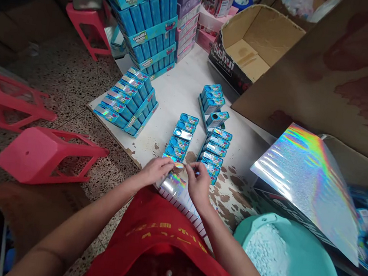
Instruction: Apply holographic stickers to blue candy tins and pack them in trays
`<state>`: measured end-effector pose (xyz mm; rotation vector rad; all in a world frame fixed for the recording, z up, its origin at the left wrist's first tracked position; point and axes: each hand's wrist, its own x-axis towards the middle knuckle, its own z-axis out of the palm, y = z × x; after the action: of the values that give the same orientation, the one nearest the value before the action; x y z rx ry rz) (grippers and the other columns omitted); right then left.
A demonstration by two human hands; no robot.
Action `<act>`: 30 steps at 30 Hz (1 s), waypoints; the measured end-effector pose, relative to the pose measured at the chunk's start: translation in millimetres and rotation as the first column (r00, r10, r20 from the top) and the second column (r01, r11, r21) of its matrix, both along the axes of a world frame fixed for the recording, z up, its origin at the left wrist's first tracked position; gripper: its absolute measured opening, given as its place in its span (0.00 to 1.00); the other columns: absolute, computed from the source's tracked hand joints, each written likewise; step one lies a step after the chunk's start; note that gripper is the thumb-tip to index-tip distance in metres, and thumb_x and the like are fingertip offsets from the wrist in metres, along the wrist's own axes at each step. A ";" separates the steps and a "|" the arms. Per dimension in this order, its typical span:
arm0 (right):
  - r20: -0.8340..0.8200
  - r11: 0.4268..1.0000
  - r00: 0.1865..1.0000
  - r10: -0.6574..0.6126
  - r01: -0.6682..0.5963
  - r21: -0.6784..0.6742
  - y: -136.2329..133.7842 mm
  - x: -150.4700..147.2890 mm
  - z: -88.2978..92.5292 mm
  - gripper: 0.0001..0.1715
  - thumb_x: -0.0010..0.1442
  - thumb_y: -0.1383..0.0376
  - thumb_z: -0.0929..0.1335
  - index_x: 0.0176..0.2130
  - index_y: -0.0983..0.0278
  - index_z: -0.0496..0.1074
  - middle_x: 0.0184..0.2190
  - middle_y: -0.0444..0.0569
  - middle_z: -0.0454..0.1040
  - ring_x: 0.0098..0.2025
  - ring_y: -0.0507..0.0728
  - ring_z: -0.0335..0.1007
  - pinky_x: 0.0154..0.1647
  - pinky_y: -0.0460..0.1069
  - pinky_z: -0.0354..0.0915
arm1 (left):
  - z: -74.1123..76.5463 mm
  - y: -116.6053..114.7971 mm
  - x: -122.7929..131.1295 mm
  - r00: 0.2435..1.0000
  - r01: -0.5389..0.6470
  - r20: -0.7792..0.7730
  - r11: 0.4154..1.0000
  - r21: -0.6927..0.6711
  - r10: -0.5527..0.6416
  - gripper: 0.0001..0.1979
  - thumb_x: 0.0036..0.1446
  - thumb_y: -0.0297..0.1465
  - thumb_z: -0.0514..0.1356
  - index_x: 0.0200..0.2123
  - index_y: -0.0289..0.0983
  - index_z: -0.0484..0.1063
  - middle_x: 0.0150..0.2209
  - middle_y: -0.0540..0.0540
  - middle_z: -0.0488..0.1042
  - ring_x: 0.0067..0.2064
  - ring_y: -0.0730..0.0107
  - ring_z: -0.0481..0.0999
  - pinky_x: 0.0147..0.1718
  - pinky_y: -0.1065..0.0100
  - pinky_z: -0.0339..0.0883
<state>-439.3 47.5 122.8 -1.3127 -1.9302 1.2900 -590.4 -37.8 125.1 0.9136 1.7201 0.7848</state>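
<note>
My left hand (156, 169) and my right hand (199, 182) meet over a holographic sticker sheet (175, 187) lying on my red-clad lap. Both hands pinch a small shiny sticker (179, 165) between their fingertips. Just beyond the fingers stand two rows of small blue tins (181, 138), the right row (215, 153) close to my right hand. A third short row of blue tins (211, 97) sits farther back on the white board (176, 88).
A tilted display tray of blue tins (126, 102) stands at the left; stacked trays (145, 17) rise behind. An open cardboard box (252, 48) is far right. A large holographic sheet (313, 180) and a teal basin (292, 267) lie right. Pink stools (44, 154) lie on the floor.
</note>
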 end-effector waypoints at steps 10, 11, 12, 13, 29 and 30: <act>0.004 0.991 0.999 -0.034 0.034 -0.128 1.4 -63.4 -13.5 0.09 0.54 0.59 0.66 0.28 0.63 0.70 0.25 0.43 0.72 0.26 0.52 0.66 0.29 0.46 0.60 | 17.6 34.5 -68.7 0.732 0.180 -0.560 0.904 -0.389 -0.387 0.15 0.58 0.38 0.50 0.34 0.38 0.73 0.35 0.44 0.77 0.37 0.63 0.74 0.31 0.70 0.59; 0.021 0.991 0.999 -0.032 0.035 -0.130 -0.4 -62.8 -13.4 0.09 0.54 0.60 0.66 0.28 0.63 0.70 0.25 0.43 0.73 0.26 0.52 0.66 0.29 0.46 0.60 | 17.4 37.8 -69.3 0.715 0.197 -0.553 0.882 -0.427 -0.428 0.15 0.58 0.38 0.50 0.33 0.38 0.73 0.35 0.44 0.77 0.38 0.62 0.74 0.30 0.70 0.59; 0.042 0.992 0.999 -0.028 0.033 -0.123 -1.7 -62.3 -13.2 0.09 0.54 0.60 0.66 0.28 0.63 0.69 0.25 0.43 0.73 0.27 0.52 0.67 0.29 0.47 0.60 | 17.0 40.9 -70.0 0.704 0.212 -0.542 0.864 -0.456 -0.459 0.15 0.57 0.38 0.50 0.32 0.38 0.73 0.35 0.43 0.77 0.38 0.62 0.74 0.30 0.70 0.59; 0.068 0.994 0.997 -0.022 0.029 -0.107 -2.6 -61.9 -13.1 0.09 0.54 0.60 0.65 0.28 0.62 0.70 0.25 0.43 0.73 0.27 0.53 0.67 0.30 0.47 0.59 | 16.0 43.8 -70.8 0.698 0.226 -0.530 0.850 -0.476 -0.482 0.15 0.57 0.39 0.51 0.32 0.38 0.74 0.34 0.43 0.77 0.38 0.61 0.75 0.30 0.70 0.59; 0.201 0.989 0.969 -0.147 0.139 0.051 6.5 -57.0 -40.1 0.20 0.50 0.53 0.68 0.37 0.61 0.60 0.28 0.42 0.64 0.29 0.55 0.62 0.29 0.48 0.57 | -26.2 43.2 -60.8 0.804 0.006 -0.527 0.890 -0.456 -0.276 0.18 0.57 0.42 0.52 0.37 0.36 0.75 0.40 0.39 0.78 0.44 0.59 0.75 0.39 0.66 0.64; 0.214 0.990 0.967 -0.140 0.136 0.035 7.1 -58.1 -40.4 0.21 0.50 0.52 0.68 0.38 0.61 0.60 0.27 0.41 0.64 0.28 0.55 0.62 0.29 0.48 0.56 | -30.6 38.1 -53.1 0.833 -0.044 -0.527 0.928 -0.369 -0.170 0.21 0.60 0.43 0.48 0.41 0.36 0.75 0.43 0.39 0.77 0.46 0.60 0.74 0.41 0.66 0.65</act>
<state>-497.4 54.5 82.4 -1.6038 -1.9475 1.0963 -643.5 0.3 94.5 0.9831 2.2281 0.1222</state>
